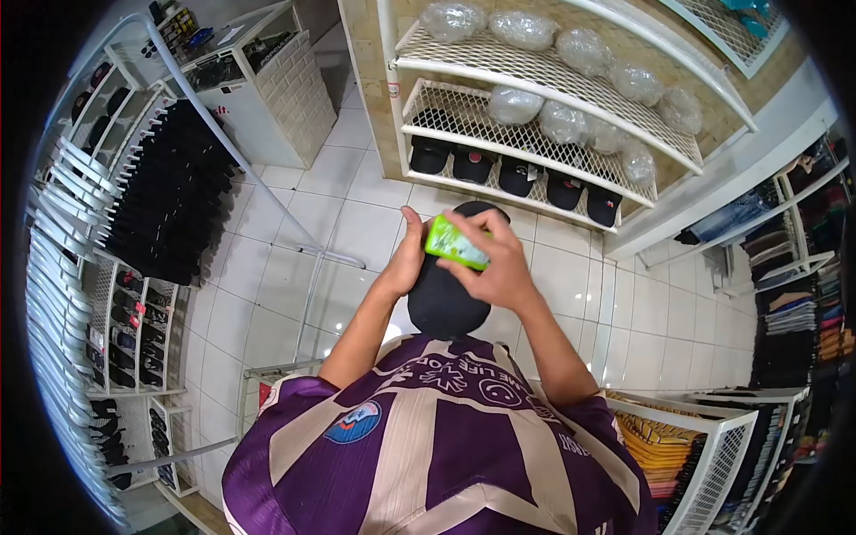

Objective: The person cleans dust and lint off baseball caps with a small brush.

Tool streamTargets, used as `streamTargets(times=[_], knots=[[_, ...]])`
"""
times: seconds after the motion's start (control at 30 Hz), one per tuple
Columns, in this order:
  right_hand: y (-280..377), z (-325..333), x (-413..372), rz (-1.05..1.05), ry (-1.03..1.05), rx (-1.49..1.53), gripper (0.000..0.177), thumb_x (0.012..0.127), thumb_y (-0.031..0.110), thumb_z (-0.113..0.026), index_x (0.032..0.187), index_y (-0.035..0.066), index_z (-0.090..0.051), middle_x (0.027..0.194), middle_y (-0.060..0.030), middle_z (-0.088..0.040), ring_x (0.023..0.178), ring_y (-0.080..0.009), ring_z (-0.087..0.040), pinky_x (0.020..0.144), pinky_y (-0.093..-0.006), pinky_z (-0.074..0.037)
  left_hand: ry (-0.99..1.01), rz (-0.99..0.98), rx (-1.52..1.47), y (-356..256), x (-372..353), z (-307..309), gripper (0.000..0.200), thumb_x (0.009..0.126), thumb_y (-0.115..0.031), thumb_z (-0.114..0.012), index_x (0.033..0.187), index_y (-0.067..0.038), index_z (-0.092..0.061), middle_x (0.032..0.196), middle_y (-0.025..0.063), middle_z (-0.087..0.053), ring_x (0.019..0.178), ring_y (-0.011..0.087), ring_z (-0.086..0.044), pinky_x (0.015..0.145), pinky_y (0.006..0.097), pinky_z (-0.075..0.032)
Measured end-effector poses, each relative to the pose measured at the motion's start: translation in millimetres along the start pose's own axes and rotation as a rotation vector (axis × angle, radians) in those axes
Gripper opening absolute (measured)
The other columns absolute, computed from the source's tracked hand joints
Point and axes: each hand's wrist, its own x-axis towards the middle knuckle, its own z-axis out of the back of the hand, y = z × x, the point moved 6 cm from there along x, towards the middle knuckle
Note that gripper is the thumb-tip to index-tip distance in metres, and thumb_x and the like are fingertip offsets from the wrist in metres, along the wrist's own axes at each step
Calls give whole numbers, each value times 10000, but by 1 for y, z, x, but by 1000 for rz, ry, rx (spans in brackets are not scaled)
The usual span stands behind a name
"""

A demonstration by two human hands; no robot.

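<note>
A black cap (448,303) is up in front of my chest, above the tiled floor. My left hand (410,257) is at its left side, thumb pointing up; the other fingers are mostly hidden, and the cap rests against this hand. From the right, my right hand (502,261) grips a small bright green brush-like block (456,242) with a pale patch on its face. Its fingers curl over the block's far end, the thumb along the near edge. The block overlaps the upper part of the cap.
Ahead, a white mesh shelf (535,76) carries plastic-wrapped bundles and a row of dark caps (517,176). Black garments (169,187) hang on a rack at left, by a white counter (276,107). Folded clothes (655,446) fill a rack at lower right.
</note>
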Motion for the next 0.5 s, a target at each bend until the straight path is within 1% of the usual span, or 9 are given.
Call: streamTargets(times=[0.03,0.1,0.13,0.17,0.23,0.27,0.3,0.43,0.5], knots=[[-4,6,3,-21,-27,-26,648,746,207,-872,1343,83,-651,970,-119,-569,865,-271,-608,792,-366,-517,42,-42,15,-1,2,0,1075,931,-798,-44,1445,54,-451,1353,138,-581,1251,199,-549,1118,324,-385],[-41,27,9,-192,-280,-138,649,739,215,-874,1334,78,-654,956,-121,-571,838,-277,-608,781,-371,-516,53,-10,-89,-6,0,-5,1096,917,-817,-56,1441,62,-450,1354,142,-583,1257,203,-549,1111,331,-402],[-54,36,7,-312,-343,-200,650,737,216,-875,1332,74,-653,960,-121,-570,832,-279,-604,775,-368,-515,48,5,-96,-12,-2,-7,1108,912,-826,-59,1441,67,-447,1356,146,-584,1257,209,-554,1108,334,-410],[-55,33,1,-310,-348,-204,650,737,216,-875,1332,74,-653,960,-121,-570,832,-279,-604,775,-368,-515,54,2,-95,-12,-2,-8,1108,912,-826,-59,1441,67,-447,1356,146,-584,1257,209,-554,1108,334,-410],[-22,17,-3,-152,-248,-103,653,739,219,-876,1338,84,-652,960,-117,-569,849,-279,-602,785,-368,-512,76,12,-88,-7,-1,-10,1118,906,-833,-49,1434,65,-454,1346,148,-589,1243,206,-565,1096,330,-421],[-5,4,-6,-45,-80,-8,655,736,219,-878,1340,99,-654,962,-108,-569,866,-278,-602,800,-373,-510,3,-52,16,12,10,6,1126,899,-839,-37,1426,62,-461,1332,147,-598,1222,197,-577,1077,325,-435],[4,2,-6,87,12,-46,672,727,236,-885,1346,116,-655,967,-100,-571,871,-279,-603,811,-372,-508,77,-15,9,-2,1,-5,1141,887,-851,-36,1423,60,-466,1326,147,-601,1212,191,-580,1070,320,-440],[-49,32,-2,-252,-246,-120,659,751,162,-865,1364,88,-635,998,-111,-573,917,-277,-594,808,-362,-504,68,-16,-16,-3,-7,-9,1143,879,-863,-61,1419,55,-476,1307,140,-614,1199,200,-592,1062,317,-448],[-40,26,-7,-161,-297,-81,662,753,165,-863,1369,93,-632,997,-111,-571,901,-284,-587,805,-366,-502,36,-8,-48,-8,-5,-8,1136,882,-862,-68,1416,54,-476,1308,137,-613,1199,202,-591,1059,317,-451]])
